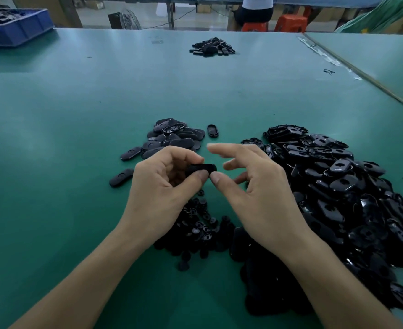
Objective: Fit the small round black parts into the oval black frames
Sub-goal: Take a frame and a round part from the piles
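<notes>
Your left hand (162, 184) pinches an oval black frame (201, 169); your right hand (255, 184) is spread, thumb touching the frame, above the desk (77, 115).

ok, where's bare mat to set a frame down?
Bare green table mat left of the left hand, up to the blue plastic crate; also between the near pile of oval black pieces and the far small black pile. Crowded: heap of oval black frames right of the right hand, small round black parts between the forearms.

Factory workshop: green bench (77, 103) heaped with black frames (342, 184).
</notes>
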`<state>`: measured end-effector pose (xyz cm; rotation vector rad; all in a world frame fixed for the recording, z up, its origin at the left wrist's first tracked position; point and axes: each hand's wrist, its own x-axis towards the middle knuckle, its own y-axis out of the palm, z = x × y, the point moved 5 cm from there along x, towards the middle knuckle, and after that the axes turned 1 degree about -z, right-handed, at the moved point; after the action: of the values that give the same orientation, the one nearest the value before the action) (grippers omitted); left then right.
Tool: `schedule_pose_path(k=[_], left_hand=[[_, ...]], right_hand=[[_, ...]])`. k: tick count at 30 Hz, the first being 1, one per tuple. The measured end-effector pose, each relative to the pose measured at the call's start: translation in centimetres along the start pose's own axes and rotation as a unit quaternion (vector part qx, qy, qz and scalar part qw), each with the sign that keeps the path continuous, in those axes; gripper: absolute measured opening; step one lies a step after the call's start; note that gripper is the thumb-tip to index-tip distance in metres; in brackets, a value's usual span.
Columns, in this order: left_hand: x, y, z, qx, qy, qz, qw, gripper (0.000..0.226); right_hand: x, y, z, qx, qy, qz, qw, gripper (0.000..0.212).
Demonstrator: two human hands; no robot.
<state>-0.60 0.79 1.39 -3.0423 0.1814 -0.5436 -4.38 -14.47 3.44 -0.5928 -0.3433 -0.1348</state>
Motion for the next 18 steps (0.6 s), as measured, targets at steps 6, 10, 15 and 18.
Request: schedule_pose_path(k=[6, 10, 15, 18], left_hand=[[-0.11, 0.1, 0.0, -0.038, -0.014, 0.034, 0.999, 0.021], [-0.05, 0.09, 0.01, -0.05, -0.022, 0.038, 0.998, 0.022], [-0.18, 0.11, -0.09, -0.063, -0.04, 0.033, 0.997, 0.021], [-0.19, 0.3, -0.02, -0.063, -0.044, 0.033, 0.996, 0.02]], right_hand=[[0.4, -0.42, -0.54, 0.072, 0.018, 0.0, 0.997, 0.018], [0.45, -0.65, -0.91, 0.099, 0.031, -0.004, 0.995, 0.014], [0.48, -0.66, -0.86, 0.099, 0.036, 0.008, 0.994, 0.014], [0.45, -0.66, -0.88, 0.089, 0.039, 0.013, 0.995, 0.015]])
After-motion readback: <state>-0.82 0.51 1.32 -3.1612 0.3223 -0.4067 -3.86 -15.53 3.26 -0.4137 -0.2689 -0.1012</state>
